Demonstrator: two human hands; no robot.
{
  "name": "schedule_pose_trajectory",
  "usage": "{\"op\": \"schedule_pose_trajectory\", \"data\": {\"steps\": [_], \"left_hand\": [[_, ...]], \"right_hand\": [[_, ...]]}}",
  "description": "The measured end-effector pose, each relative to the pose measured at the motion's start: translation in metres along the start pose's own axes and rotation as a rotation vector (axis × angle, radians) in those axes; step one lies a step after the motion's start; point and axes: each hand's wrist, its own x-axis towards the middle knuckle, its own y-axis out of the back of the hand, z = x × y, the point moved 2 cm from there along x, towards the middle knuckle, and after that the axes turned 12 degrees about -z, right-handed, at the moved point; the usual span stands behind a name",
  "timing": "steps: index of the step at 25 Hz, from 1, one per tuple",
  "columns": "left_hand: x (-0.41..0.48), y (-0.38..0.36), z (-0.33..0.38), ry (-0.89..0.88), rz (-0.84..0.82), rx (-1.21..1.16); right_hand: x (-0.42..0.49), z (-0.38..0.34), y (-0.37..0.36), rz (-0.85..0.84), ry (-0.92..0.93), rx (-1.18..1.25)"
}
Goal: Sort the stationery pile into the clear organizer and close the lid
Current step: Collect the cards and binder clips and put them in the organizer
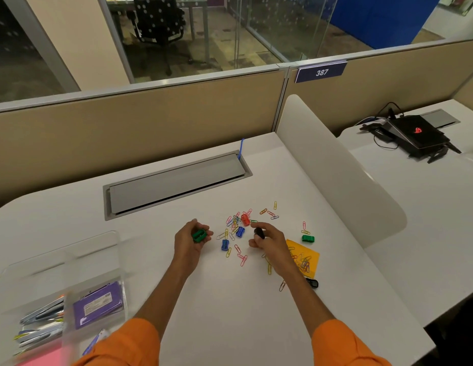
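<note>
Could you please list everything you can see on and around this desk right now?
Pencil sharpeners: five loose, two blue, red, green, black.
Paper clips: many, mixed colours, desk centre.
Yellow sticky pad: one, under clips.
Clear organizer: one, lid open, near left; holds purple packet.
Laptop: one, black, neighbouring desk.
Left hand: holds green sharpener.
Right hand: holds black sharpener.

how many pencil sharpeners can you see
7: green sharpener in the left hand, black one in the right hand, red, two blue, green, black on the desk. More may be hidden.
</note>
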Motion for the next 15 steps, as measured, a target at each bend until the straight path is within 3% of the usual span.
{"op": "schedule_pose_trajectory", "data": {"steps": [3, 6, 8, 12, 15], "left_hand": [[-0.001, 0.0, 0.003, 0.019, 0.014, 0.132], [-0.002, -0.001, 0.004, 0.013, 0.0, 0.319], [0.0, -0.001, 0.002, -0.048, -0.033, 0.638], [0.004, -0.006, -0.01, -0.067, -0.302, 1.593], [0.006, -0.01, -0.016, -0.079, -0.385, 1.807]], "right_hand": [[0.004, -0.001, -0.002, 0.015, -0.097, 0.134], [0.012, -0.004, -0.004, 0.109, -0.061, -0.216], [0.015, -0.01, -0.01, 0.104, 0.026, -0.433], [0.023, -0.016, -0.024, -0.005, 0.064, -0.781], [0.033, -0.009, -0.031, -0.013, 0.041, -0.902]]}}
